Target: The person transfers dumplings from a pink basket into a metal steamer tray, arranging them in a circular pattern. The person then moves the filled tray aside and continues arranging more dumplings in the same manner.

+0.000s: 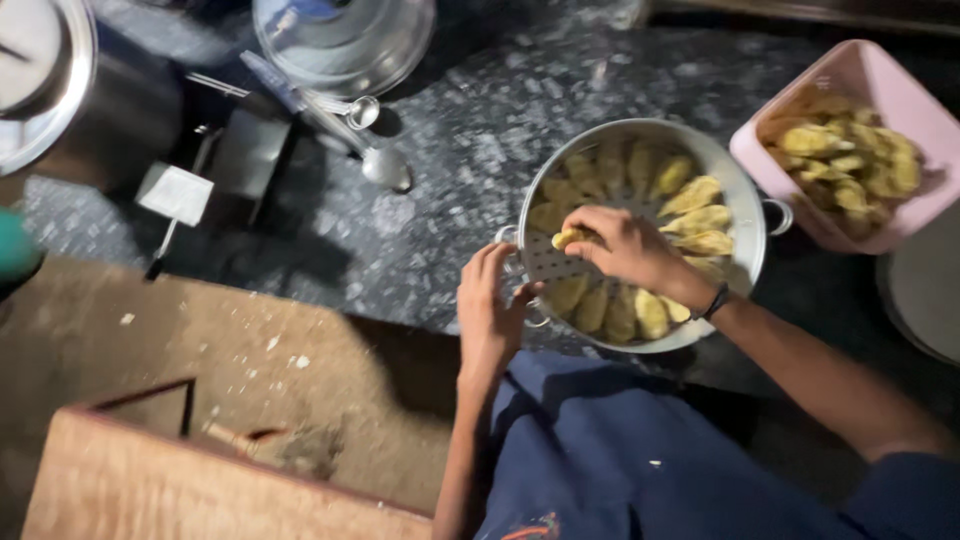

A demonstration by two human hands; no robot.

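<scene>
Right hand (pixel 622 248) is over the round perforated steamer tray (pixel 745 205), grip pinched around one pale yellow dumpling (pixel 570 238), holding it just above the holed floor near the tray's left side. Left hand (pixel 488 308) is at the tray's near-left rim, fingers curled by the small side handle; cannot tell whether its grip is actually clenched on the rim or just resting against it. More folded dumplings (pixel 690 215) lie in a ring along the tray's inner wall, middle patch still bare metal. Tray sits on the dark speckled table (pixel 450 160). To the right, just beside the tray, a pink tub (pixel 870 75) holds a heap of the same dumplings. Far left of the table: a steel pot (pixel 120 100), a glass-lidded vessel (pixel 345 40) at top, and a metal ladle (pixel 385 168) lying between them and the tray. Dark wristband on the right wrist, blue clothing at the bottom of view.
</scene>
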